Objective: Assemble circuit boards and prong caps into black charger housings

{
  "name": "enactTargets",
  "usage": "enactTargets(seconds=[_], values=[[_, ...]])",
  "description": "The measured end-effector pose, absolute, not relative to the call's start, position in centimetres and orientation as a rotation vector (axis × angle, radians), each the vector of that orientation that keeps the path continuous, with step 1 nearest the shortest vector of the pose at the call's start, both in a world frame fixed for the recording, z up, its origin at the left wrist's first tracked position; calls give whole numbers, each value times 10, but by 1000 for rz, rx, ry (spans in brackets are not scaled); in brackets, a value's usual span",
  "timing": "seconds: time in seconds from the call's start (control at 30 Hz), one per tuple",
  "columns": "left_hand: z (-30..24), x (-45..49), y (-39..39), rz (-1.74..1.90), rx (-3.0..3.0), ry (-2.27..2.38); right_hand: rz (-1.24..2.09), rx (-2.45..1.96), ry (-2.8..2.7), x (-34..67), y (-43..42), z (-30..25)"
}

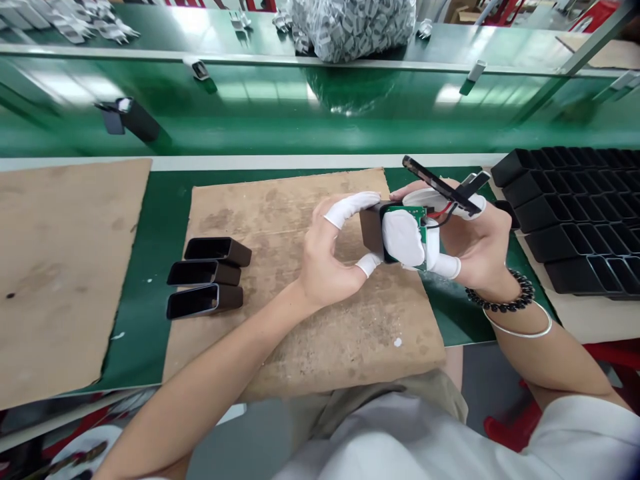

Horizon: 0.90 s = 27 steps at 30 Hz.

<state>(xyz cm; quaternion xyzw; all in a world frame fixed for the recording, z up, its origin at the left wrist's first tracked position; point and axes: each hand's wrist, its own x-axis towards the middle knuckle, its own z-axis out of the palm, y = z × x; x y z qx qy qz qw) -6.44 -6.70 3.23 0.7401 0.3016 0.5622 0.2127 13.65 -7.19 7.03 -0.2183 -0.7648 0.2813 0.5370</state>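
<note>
My left hand (333, 257), with white covers on the thumb and a finger, grips a black box-shaped housing (371, 230) by its sides above the cardboard mat. At the housing's open end sits a green circuit board (407, 212) with a thick white pad (403, 237) on it. My right hand (470, 233), also with white finger covers, is closed on the board's outer end. Red and black wires (443, 215) run from the board to a flat black bar (435, 181) that sticks up over my right fingers. How deep the board sits inside the housing is hidden.
Three black housings (213, 273) lie at the mat's (280, 220) left edge. Rows of black housings (575, 220) stand at right. Behind, a green shelf (250, 40) holds a bag of small grey parts (355, 30). Another cardboard sheet (65, 267) lies at left.
</note>
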Motion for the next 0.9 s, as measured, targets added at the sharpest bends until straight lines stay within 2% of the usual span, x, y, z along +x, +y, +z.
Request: enactTargets(seconds=[0.47,0.9], values=[[22,-63,-65,1623,2039,757,442,-610,-1943,142,-74,65],[22,-63,-65,1572,2038,854,470,-598,-1926,139,-74,66]])
